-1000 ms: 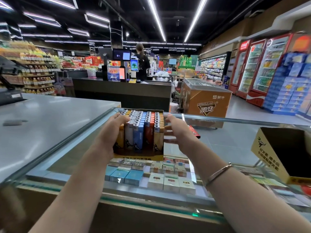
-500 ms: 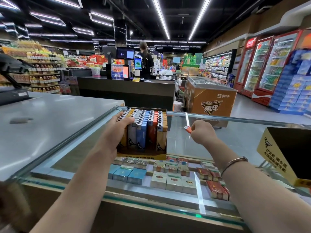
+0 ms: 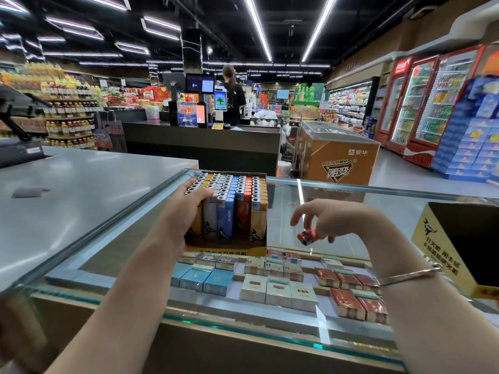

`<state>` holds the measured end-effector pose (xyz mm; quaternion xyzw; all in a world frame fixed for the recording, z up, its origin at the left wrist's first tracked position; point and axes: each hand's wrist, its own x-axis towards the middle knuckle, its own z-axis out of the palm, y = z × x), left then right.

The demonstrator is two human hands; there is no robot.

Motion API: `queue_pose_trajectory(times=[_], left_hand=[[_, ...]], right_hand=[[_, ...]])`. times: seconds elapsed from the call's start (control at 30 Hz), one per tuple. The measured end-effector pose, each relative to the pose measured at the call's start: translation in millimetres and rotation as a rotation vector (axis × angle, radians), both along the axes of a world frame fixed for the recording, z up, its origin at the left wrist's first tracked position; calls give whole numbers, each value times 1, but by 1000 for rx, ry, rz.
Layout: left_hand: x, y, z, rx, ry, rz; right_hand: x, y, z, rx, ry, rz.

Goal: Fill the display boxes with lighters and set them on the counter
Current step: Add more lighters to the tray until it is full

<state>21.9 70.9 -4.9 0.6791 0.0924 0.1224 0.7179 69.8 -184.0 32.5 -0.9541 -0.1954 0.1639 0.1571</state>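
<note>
Right hand (image 3: 333,221) drawn back with red lighter (image 3: 307,236) pinched, left hand (image 3: 186,209) still gripping display box (image 3: 229,249)

Left hand (image 3: 189,209) gripped the left side of the full display box (image 3: 229,211) on the glass counter (image 3: 351,201) | right hand (image 3: 332,220) pinched a red lighter (image 3: 307,237) above the glass | second yellow box (image 3: 459,247) stood open at far right | cigarette packs (image 3: 278,290) lay under the glass
</note>
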Motion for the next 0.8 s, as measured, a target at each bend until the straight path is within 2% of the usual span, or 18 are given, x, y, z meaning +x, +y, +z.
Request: queue_pose_trajectory(times=[0.13, 0.23, 0.3, 0.43, 0.53, 0.6, 0.8], left_hand=[[0, 1, 0, -1, 4, -5], [-1, 0, -1, 11, 7, 3], [-1, -1, -1, 23, -2, 10], [-2, -3, -1, 19, -17, 13], [-4, -2, -2, 5, -22, 5], [-4, -2, -1, -21, -27, -3], [-3, -1, -1, -31, -10, -8]], right_hand=[[-9, 7, -1, -116, -33, 81], [-12, 9, 2, -22, -182, 69], [-13, 7, 10, 239, -212, 34], [-32, 15, 35, 925, -177, 106], [-45, 36, 46, 1123, -294, 189], [-51, 54, 47, 1062, -410, 223], [-50, 86, 30, 570, -774, 287]])
